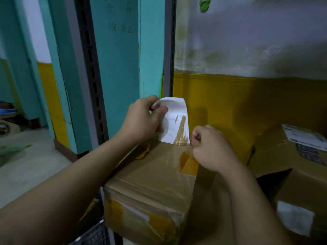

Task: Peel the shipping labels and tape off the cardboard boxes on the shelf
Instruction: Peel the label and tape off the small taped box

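A brown cardboard box [152, 175] wrapped in clear tape stands on the shelf in front of me. A white shipping label [175, 121] is lifted upright off the box's far top edge, brown cardboard fibres stuck to its underside. My left hand [141, 119] pinches the label's upper left corner between thumb and fingers. My right hand [210, 147] is curled at the label's lower right corner, where it still joins the box; whether it pinches the label edge or tape there is unclear. Yellow tape patches [188, 163] show on the box top and front.
Another cardboard box [276, 151] with a printed label [304, 138] sits to the right, and one with a white patch [295, 221] lower right. A grey slotted shelf upright [92, 71] rises on the left. The yellow and white wall is close behind.
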A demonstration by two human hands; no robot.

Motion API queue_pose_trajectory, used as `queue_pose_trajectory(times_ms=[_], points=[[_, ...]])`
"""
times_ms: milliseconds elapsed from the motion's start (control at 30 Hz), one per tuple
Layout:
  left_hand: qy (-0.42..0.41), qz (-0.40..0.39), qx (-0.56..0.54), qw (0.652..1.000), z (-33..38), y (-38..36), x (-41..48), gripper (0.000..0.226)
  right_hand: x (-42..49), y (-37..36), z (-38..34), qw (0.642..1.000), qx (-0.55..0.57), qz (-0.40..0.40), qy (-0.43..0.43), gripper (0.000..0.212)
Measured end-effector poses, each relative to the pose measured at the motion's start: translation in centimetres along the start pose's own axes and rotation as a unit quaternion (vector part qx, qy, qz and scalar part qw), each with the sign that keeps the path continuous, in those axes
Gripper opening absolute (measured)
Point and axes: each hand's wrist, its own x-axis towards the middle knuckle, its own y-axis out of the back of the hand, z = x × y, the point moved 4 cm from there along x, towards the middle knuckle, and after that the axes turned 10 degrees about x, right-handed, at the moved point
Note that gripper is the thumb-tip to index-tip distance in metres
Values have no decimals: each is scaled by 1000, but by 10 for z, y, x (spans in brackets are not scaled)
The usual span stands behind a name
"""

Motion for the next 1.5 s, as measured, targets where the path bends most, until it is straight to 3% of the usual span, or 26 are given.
queue_pose_trajectory(times_ms=[100, 200, 267, 367, 433, 500, 567, 700, 833, 1233, 1400, 1500], points=[[-8, -4, -17, 1000, 2, -1, -5, 21, -2, 6, -2, 998, 46, 33, 17, 18], [-7, -2, -65, 998, -4, -3, -12, 23, -2, 11, -10, 985, 152, 68, 42, 37], [-13, -3, -98, 995, -6, -6, -18, 18, -3, 8, -15, 975, 212, 47, 55, 39], [-39, -19, -92, 995, -9, -9, -23, 20, 0, -8, -15, 968, 251, -12, 8, 38], [-37, -80, -36, 995, -15, -11, -21, 46, 5, -11, -11, 982, 188, 19, -2, 30], [-6, -168, 12, 986, -28, -15, -23, 90, 9, -9, -9, 987, 147, 59, -6, 30], [34, -257, 26, 965, -39, -20, -28, 103, 10, -9, -9, 987, 132, 87, -5, 34], [79, -320, 30, 944, -49, -24, -36, 103, 6, -11, -9, 984, 128, 123, -3, 41], [105, -322, 3, 941, -50, -26, -37, 93, 5, -9, -8, 978, 133, 159, -8, 51], [144, -317, 5, 937, -46, -22, -40, 94, 3, -7, -2, 949, 203, 241, -13, 44], [114, -318, 94, 936, -35, -17, -37, 98, 1, -5, -1, 935, 222, 275, -29, 43], [82, -327, 156, 928, -26, -16, -35, 81, 0, -5, -1, 926, 231, 295, -41, 42]])
